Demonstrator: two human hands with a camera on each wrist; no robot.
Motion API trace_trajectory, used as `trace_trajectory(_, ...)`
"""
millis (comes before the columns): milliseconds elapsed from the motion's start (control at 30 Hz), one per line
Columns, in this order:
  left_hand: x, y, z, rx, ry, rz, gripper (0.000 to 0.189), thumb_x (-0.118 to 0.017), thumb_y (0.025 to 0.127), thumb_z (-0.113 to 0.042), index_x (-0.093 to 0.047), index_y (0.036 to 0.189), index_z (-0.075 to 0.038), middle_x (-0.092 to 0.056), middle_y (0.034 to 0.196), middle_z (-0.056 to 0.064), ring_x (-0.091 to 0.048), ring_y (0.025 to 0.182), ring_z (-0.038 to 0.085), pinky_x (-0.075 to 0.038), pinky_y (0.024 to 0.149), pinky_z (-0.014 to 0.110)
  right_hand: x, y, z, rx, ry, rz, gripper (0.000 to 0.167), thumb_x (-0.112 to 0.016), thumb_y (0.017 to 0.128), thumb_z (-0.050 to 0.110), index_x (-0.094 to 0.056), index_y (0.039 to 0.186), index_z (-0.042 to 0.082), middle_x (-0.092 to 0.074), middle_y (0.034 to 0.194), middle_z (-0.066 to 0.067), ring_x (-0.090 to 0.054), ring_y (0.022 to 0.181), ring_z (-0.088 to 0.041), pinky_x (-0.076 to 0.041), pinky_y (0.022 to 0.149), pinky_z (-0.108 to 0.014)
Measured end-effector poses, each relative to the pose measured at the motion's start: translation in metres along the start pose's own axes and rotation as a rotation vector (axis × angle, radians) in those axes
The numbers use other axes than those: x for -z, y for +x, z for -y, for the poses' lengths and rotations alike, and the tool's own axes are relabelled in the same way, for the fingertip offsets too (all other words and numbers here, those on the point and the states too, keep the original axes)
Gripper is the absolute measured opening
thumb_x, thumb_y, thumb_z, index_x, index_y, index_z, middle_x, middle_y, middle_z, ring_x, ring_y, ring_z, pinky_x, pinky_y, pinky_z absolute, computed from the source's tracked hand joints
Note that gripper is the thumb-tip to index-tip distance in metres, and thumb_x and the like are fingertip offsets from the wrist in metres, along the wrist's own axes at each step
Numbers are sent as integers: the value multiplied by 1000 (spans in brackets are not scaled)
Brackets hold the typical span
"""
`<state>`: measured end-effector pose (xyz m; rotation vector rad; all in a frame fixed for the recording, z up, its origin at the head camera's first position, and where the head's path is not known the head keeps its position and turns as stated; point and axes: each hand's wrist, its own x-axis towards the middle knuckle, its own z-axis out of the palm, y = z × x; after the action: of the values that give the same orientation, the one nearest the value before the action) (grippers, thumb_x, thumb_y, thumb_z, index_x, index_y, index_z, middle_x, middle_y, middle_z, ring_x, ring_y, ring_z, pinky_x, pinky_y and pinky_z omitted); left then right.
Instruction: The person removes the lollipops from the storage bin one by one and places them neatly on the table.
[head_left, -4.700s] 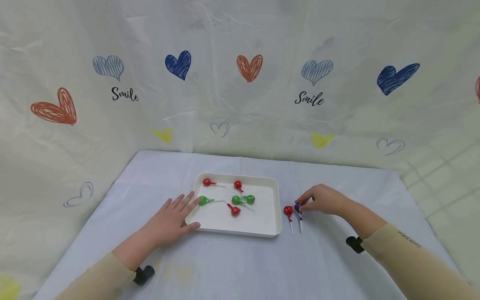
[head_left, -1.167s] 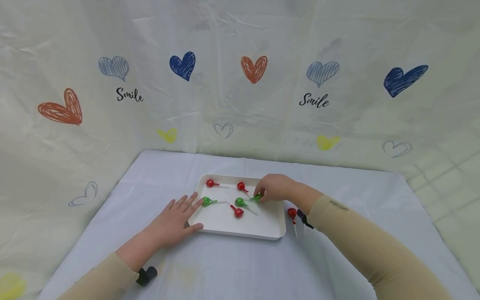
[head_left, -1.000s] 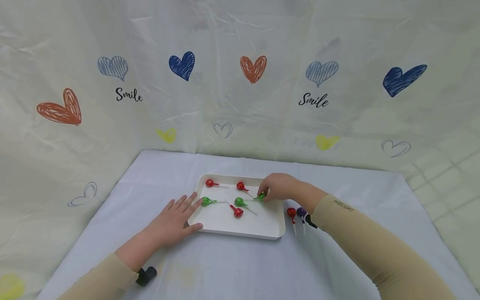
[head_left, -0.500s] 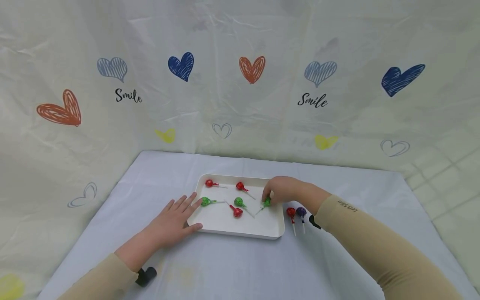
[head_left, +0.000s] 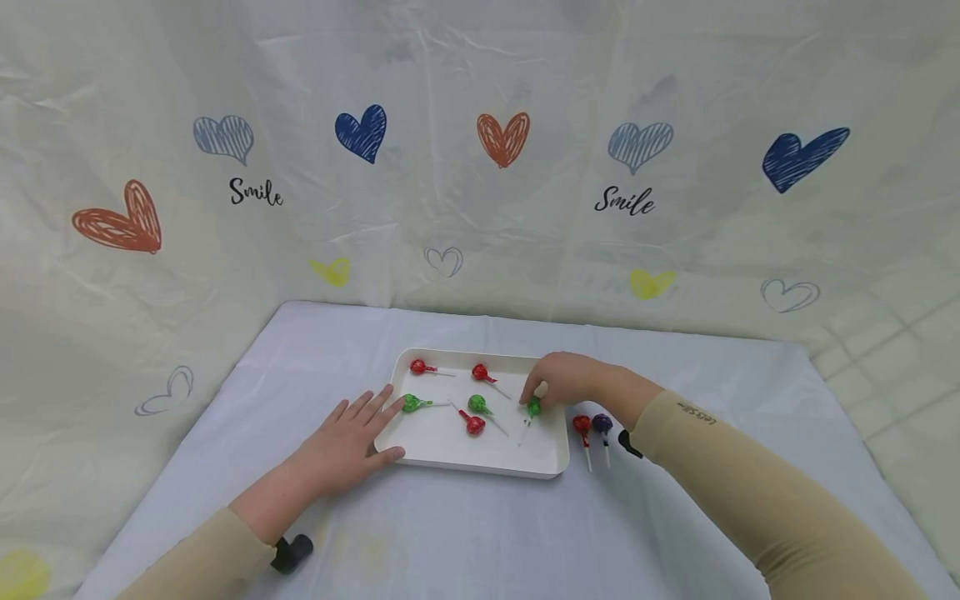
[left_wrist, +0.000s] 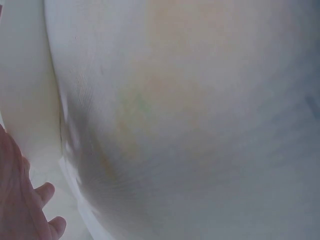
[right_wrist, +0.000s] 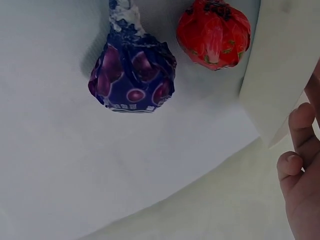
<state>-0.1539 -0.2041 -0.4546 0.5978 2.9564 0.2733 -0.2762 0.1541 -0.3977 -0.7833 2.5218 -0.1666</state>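
Note:
My right hand (head_left: 564, 379) reaches over the right part of the white tray (head_left: 495, 465) and pinches a green lollipop (head_left: 533, 407) by its head. That lollipop's stick points towards the near edge. Flat and spread, my left hand (head_left: 335, 446) rests on the tray's left rim, its fingertips close to another green lollipop (head_left: 412, 403). Mid-tray lie a third green lollipop (head_left: 477, 404) and a red lollipop (head_left: 475, 425). Two more, a red lollipop (head_left: 417, 366) and a second red lollipop (head_left: 480, 372), lie along the far side. The right wrist view shows only part of the hand.
Just right of the tray, a red lollipop (head_left: 582, 425) and a purple lollipop (head_left: 602, 423) lie side by side on the white cloth (head_left: 465, 533), sticks towards the front. A curtain printed with hearts (head_left: 503, 139) hangs behind the table.
My right hand left the purple lollipop outside the tray and took the green one inside. It drew that one rightwards, apart from its neighbour, and turned its stick to the front. My left hand stays put.

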Motion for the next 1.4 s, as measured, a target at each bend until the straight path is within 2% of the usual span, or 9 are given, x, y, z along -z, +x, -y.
trace_trajectory(300,1,-1,0,3,-14,4,81,-50,94,-65,-25,159,-22,-15,166,4,-18,149,36,-13,118,60,5,-1,-2,-21,33,-2,24,-74,90,17,-78,108,33,-67,113,13,-56,113,-19,-49,98,-42)
trace_trajectory(567,3,-1,-2,14,-13,25,81,-50,95,-64,-24,159,-23,-13,166,3,-17,150,35,-13,118,60,4,1,-7,-50,5,10,20,-78,87,28,-77,106,33,-67,102,17,-57,103,-13,-51,92,-38)
trace_trajectory(1000,3,-1,-1,9,0,28,82,-47,94,-67,-22,160,-24,-12,166,2,-17,150,35,-13,118,60,0,3,-6,-65,-45,-17,15,-80,85,30,-79,99,31,-68,92,17,-56,88,-11,-50,84,-35)
trace_trajectory(1267,3,0,0,11,3,28,82,-47,94,-67,-22,160,-23,-13,166,2,-17,150,35,-13,118,60,-3,2,-2,-43,-67,-20,18,-80,85,30,-78,102,32,-69,90,17,-57,90,-9,-35,105,-46)
trace_trajectory(1400,2,0,-1,15,3,32,83,-48,94,-67,-22,159,-23,-12,166,3,-17,150,35,-13,118,60,-5,2,0,-40,-68,-23,19,-80,85,30,-79,104,32,-70,91,18,-57,92,-9,-34,107,-46)
